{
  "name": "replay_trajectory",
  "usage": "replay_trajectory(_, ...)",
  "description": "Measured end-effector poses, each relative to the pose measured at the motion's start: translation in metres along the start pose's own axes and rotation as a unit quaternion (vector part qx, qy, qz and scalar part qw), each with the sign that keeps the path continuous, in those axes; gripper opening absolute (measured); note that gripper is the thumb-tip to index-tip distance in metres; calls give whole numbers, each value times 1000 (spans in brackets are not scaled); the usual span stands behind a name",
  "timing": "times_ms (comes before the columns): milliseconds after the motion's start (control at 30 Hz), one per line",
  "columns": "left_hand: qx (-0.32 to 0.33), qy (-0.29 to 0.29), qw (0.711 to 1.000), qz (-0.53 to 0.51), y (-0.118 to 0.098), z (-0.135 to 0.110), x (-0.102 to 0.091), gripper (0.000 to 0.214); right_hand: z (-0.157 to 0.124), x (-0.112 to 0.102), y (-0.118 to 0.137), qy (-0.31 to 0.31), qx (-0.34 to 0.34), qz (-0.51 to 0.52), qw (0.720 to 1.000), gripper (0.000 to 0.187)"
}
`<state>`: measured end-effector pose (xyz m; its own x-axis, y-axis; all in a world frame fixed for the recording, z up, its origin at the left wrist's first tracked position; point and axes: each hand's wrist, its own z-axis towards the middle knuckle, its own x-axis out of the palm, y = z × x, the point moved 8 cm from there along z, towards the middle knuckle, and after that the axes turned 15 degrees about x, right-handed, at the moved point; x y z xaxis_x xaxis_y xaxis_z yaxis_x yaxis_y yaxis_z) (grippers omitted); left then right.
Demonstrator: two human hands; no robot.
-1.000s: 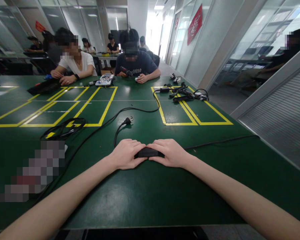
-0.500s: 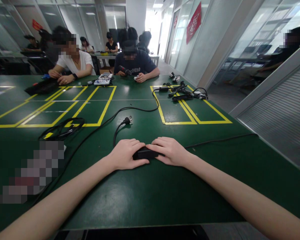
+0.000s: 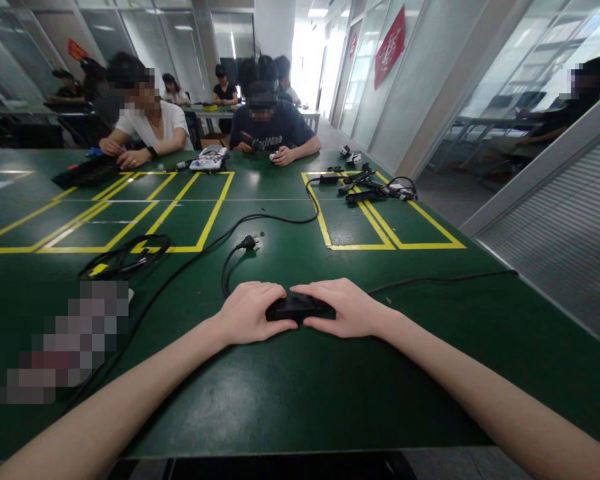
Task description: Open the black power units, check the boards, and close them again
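A black power adapter (image 3: 297, 307) lies on the green table between my two hands. My left hand (image 3: 253, 310) is wrapped round its left end, thumb along the near side and fingers along the far side. Round the right end, my right hand (image 3: 347, 308) spans it in the same way, fingers stretched along the far edge and thumb at the near edge. A short cord with a black plug (image 3: 250, 243) curves out beyond my left hand. Another black cord (image 3: 440, 277) emerges behind my right hand and runs right to the table edge.
A coiled black cable (image 3: 125, 257) lies to the left, near a blurred-out object (image 3: 80, 333). Yellow tape marks rectangles on the table (image 3: 280, 400). Several black adapters and cables (image 3: 367, 187) lie heaped far right. Two people sit across, beside a white device (image 3: 209, 159).
My right hand has spread and shifted slightly right, showing more of the adapter's top. The plug has turned and moved slightly left. My left hand stays nearly where it was.
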<state>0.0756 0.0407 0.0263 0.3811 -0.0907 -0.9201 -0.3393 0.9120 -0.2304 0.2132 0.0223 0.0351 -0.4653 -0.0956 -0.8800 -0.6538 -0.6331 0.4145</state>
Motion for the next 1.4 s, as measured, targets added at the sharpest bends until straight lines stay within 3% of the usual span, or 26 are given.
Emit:
replay_trajectory(67, 34, -18, 999, 38, -5, 1, -3, 42, 1, 1, -3, 11, 27, 9, 1000, 32)
replay_trajectory(133, 47, -30, 997, 56, -6, 2, -5, 42, 1, 1, -3, 11, 26, 0, 1000, 28)
replay_trajectory(433, 28, 11, 997, 67, -5, 4, 3, 43, 1, -1, 1, -34, -17, -33, 999, 32)
replay_trajectory(933, 31, 5, 998, 55, -6, 5, 1, 37, 0, -4, 0, -62, -28, -13, 998, 32)
replay_trajectory(1000, 45, -12, 997, 65, -9, 5, -2, 38, 0, -3, -1, -66, -15, -8, 998, 31)
replay_trajectory(1133, 89, -21, 991, 93, -19, 5, -2, 61, 3, -3, -9, -71, 44, 26, 996, 29)
replay_trajectory(1300, 72, 24, 989, 126, -20, 10, 7, 61, 7, -1, -23, -35, 142, 132, 980, 30)
replay_trajectory(1400, 50, 60, 989, 128, -18, 13, 12, 50, 7, 5, -28, -3, 184, 162, 970, 31)
